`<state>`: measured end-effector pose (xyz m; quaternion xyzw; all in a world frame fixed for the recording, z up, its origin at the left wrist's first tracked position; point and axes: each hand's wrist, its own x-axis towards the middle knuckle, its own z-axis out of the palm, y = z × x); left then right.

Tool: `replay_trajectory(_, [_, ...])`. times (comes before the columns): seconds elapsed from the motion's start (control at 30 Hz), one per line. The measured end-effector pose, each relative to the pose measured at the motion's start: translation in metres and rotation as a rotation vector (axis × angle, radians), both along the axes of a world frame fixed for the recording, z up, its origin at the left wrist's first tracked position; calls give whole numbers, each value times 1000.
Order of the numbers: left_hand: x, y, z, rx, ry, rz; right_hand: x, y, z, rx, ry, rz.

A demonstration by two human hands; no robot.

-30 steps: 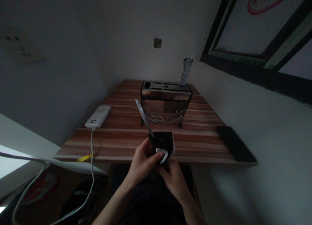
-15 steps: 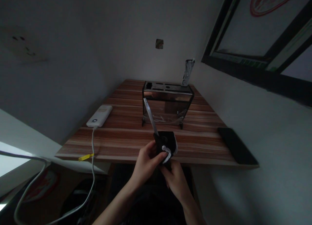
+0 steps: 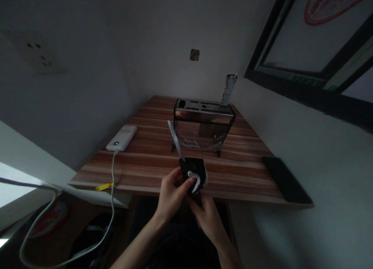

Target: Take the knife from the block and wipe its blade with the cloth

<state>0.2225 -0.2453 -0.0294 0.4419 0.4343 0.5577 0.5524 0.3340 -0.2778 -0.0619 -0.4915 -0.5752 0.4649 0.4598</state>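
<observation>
Over the table's front edge, my left hand [image 3: 171, 189] pinches a flat black piece [image 3: 198, 166] with its thumb on top. A white cord-like strip [image 3: 196, 179] curls across this piece near my thumb. A long, thin silver bar [image 3: 175, 140] sticks out from its upper left and slants up toward the rack. My right hand [image 3: 205, 212] is closed round the dark lower end, just below and to the right of my left hand. Its fingertips are partly hidden. Behind stands a dark-framed rack [image 3: 194, 105] with slots in its top and clear plastic film round its lower part.
A plastic-wrapped strip [image 3: 229, 89] stands upright at the rack's right end. On the wooden table [image 3: 145, 144] lie a white power bank [image 3: 122, 138] with a white cable [image 3: 113, 175], a yellow tag [image 3: 104, 187] and a black phone-like slab [image 3: 287, 179]. Walls rise on both sides.
The view has shifted slightly, so the table and rack appear a little further right. Both hands and the black piece sit slightly further left against the rack; their hold looks the same.
</observation>
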Motion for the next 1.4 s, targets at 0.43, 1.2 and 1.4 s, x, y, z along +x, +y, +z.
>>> replay_trajectory(0.43, [2, 24, 13, 95, -39, 78, 15, 23, -3, 190, -236, -62])
replay_trajectory(1.2, [14, 44, 12, 179, 184, 32, 17, 53, -28, 270, -527, -250])
replay_trajectory(1.4, [26, 33, 11, 238, 256, 15, 20, 51, -33, 301, -389, -294])
